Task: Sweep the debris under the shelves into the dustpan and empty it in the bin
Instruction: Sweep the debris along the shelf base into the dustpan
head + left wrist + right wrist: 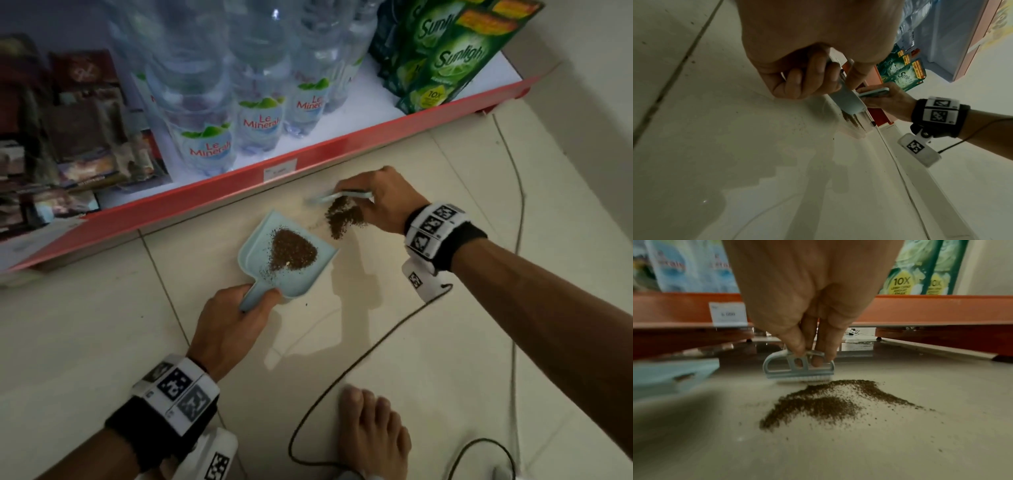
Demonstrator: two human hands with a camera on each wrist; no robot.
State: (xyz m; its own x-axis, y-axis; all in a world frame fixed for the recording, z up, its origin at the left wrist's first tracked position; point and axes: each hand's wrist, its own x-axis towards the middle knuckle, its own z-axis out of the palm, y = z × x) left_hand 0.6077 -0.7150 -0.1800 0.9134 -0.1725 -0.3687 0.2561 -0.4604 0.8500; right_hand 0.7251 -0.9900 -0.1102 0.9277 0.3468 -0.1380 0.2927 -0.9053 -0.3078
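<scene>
Dustpan [305, 274] mouth toward shelf [239, 192]

Floor [445, 342]: pale tiles with dark grout lines.
On floor: a pale blue dustpan [260, 253] — brown debris is heaped in it; a second debris pile [342, 217] is spread just beside its open edge; a brush [799, 368] is set bristles-down at the pile's far edge; a black cable [342, 377] and a bare foot [373, 435] are seen nearer.
Shelf [239, 190]: red-edged, low over the floor — water bottles [212, 137] and green boxes [448, 58] are stood on it.
</scene>
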